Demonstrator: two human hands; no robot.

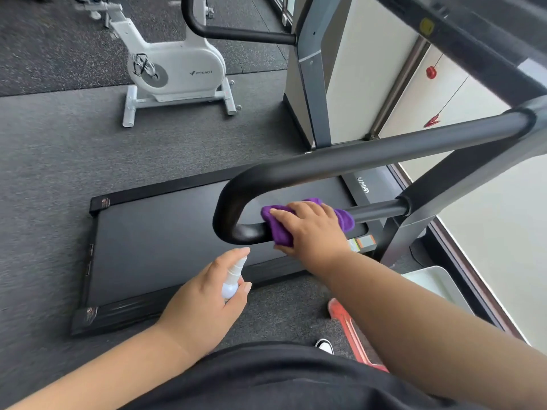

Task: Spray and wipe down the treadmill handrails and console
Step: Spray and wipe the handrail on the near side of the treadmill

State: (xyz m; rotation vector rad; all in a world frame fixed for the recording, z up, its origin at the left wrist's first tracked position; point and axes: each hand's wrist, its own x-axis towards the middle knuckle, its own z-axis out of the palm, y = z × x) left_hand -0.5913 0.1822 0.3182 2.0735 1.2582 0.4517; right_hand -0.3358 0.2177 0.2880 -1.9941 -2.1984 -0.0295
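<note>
The treadmill's black handrail [355, 155] loops round in a U at the centre of the head view, above the dark running belt [165, 241]. My right hand [310, 229] grips a purple cloth [344, 218] wrapped over the lower bar of that loop. Just below and to the left, my left hand [204, 297] holds a small white spray bottle [233, 279], forefinger on its nozzle, pointing toward the rail's bend. The console [473, 34] crosses the top right corner, blurred.
A white exercise bike [177, 72] stands on the grey floor behind the treadmill. The far handrail [236, 32] and grey upright [313, 72] are at top centre. A red safety clip [432, 121] hangs on a cord. A white bin [438, 285] and a red object [346, 321] sit at right.
</note>
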